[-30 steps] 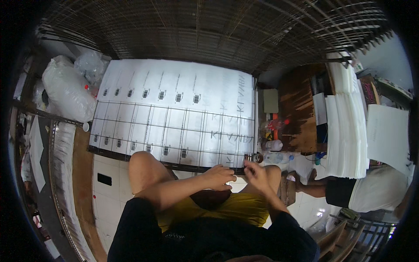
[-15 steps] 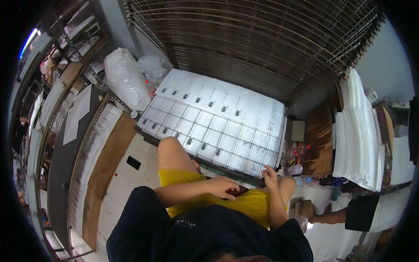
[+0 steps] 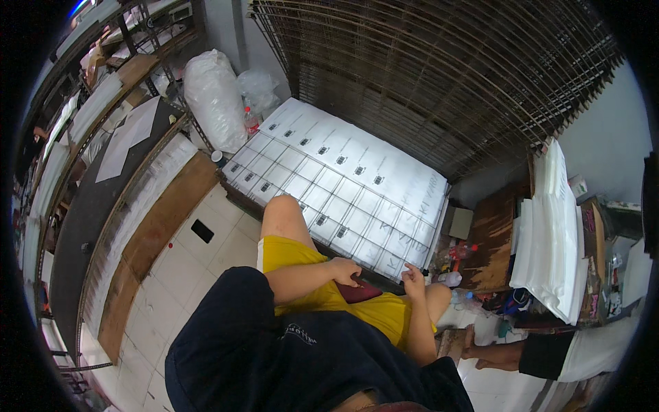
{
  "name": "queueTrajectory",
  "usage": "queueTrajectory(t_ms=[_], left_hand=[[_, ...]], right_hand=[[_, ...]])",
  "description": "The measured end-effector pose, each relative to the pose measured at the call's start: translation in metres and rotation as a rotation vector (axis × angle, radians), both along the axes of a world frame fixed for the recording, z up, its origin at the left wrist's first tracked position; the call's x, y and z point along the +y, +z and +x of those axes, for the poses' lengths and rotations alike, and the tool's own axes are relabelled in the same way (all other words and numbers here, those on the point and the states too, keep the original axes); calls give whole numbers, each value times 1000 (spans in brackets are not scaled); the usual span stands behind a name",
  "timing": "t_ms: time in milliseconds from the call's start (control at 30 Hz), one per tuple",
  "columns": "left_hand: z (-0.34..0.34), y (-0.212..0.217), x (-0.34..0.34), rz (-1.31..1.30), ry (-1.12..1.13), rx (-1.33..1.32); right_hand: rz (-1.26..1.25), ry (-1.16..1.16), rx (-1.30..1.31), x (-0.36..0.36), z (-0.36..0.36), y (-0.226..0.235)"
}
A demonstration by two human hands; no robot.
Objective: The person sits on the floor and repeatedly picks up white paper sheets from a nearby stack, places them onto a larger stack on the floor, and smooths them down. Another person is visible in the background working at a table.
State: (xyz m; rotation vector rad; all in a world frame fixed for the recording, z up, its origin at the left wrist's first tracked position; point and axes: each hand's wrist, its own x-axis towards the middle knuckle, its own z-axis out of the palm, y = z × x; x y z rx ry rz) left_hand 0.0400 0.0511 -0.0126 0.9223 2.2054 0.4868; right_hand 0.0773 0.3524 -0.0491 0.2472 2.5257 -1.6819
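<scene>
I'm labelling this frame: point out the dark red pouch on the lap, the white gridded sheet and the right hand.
dark red pouch (image 3: 358, 291), head view, its flat top.
white gridded sheet (image 3: 343, 182), head view, its middle.
right hand (image 3: 414, 281), head view, its back.

A low bench (image 3: 241, 194) carries gridded white sheets (image 3: 343, 185).

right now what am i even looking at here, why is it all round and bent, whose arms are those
A wide fisheye camera worn on a person's head looks down, so straight edges bend. The arms are the wearer's own. The left hand rests on a dark red flat object lying in the lap, on yellow shorts. The right hand is at the near edge of a large white sheet of gridded labels lying on a low board. Behind it stands a wire rack. Stacked white sheets lie on the right, where another person's leg shows.
</scene>
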Motion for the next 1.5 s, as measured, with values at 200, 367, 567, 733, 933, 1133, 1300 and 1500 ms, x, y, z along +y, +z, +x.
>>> queueTrajectory(t_ms=[200, 367, 567, 733, 933, 1133, 1300, 1500], left_hand=[[9, 50, -37, 307, 120, 262], [60, 110, -149, 535, 734, 420], [244, 56, -283, -375, 853, -426], [294, 52, -295, -588, 777, -792], [282, 62, -293, -530, 867, -745], [274, 61, -281, -458, 885, -718], [255, 59, -279, -460, 815, -729], [269, 68, -281, -461, 824, -750]], right_hand=[[329, -87, 510, -22, 34, 66], [274, -463, 299, -20, 202, 120], [-110, -272, -480, -18, 348, 97], [-66, -292, -517, -20, 329, 111], [-54, -294, -545, -19, 316, 121], [-34, -273, -574, -19, 311, 131], [-28, -290, -593, -24, 310, 141], [-14, -243, -621, -22, 310, 149]])
